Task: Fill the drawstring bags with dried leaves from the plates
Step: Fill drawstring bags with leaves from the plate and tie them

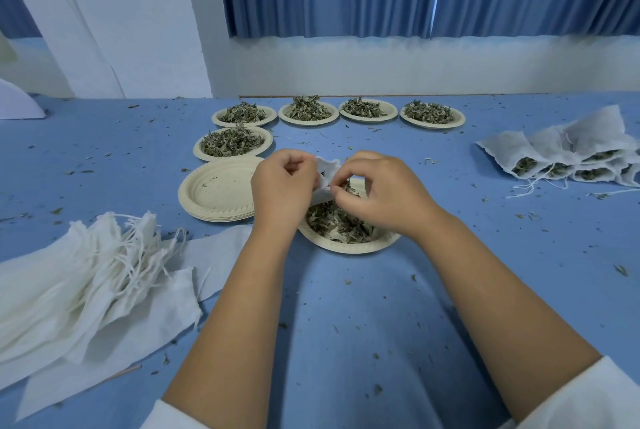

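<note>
Soft even light, wide-angle edge distortion

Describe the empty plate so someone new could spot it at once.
On the blue table, find the left hand pinching a white bag above a leaf-filled plate. Just left of it lies the empty plate, topping a small stack. Every other plate holds heaped dried leaves; this one shows only crumbs.

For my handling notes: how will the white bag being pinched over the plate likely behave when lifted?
Probably floppy: the bag crumples between the left hand and right hand. Likely light, as thin as the limp empty bags piled. It should sag unless held by both sides.
</note>
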Action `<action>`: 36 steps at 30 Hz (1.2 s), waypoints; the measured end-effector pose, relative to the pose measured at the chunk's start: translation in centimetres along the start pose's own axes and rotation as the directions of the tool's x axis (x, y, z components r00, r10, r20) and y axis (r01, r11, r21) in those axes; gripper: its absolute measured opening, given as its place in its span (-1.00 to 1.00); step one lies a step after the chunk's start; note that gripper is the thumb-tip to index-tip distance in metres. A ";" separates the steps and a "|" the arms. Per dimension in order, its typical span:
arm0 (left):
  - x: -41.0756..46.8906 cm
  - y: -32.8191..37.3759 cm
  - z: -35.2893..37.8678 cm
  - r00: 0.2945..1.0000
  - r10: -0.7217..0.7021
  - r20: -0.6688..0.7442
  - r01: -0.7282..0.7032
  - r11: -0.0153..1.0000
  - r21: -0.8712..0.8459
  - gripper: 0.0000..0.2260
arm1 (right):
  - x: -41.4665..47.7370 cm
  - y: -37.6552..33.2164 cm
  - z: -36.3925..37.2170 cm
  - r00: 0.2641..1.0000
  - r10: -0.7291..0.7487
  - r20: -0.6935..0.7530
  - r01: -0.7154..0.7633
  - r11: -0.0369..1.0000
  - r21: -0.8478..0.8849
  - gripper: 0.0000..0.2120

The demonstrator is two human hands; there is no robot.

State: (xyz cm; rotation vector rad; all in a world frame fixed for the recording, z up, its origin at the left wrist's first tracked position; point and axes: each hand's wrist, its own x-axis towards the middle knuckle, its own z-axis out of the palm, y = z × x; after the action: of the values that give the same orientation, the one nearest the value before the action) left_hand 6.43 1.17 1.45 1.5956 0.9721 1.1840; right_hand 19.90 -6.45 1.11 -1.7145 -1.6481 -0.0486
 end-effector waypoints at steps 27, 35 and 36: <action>-0.1 0.1 0.0 0.999 -0.032 0.012 0.032 0.997 -0.071 -0.88 | 0.3 0.6 0.9 1.000 0.027 0.002 -0.027 0.990 0.136 -0.68; -0.1 0.2 0.1 0.998 -0.043 0.046 0.047 0.995 -0.088 -0.89 | 0.2 0.8 1.0 0.984 0.033 0.173 -0.038 0.999 0.027 -0.59; -0.2 0.2 0.2 0.997 -0.044 0.066 0.051 0.994 -0.097 -0.89 | 0.1 0.8 1.2 0.976 0.029 0.217 -0.039 0.998 0.040 -0.57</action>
State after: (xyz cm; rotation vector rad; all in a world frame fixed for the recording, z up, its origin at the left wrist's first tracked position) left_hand 6.56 0.93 1.58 1.5152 0.8927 1.1248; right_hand 20.08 -5.62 -0.08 -1.7646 -1.7614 0.1966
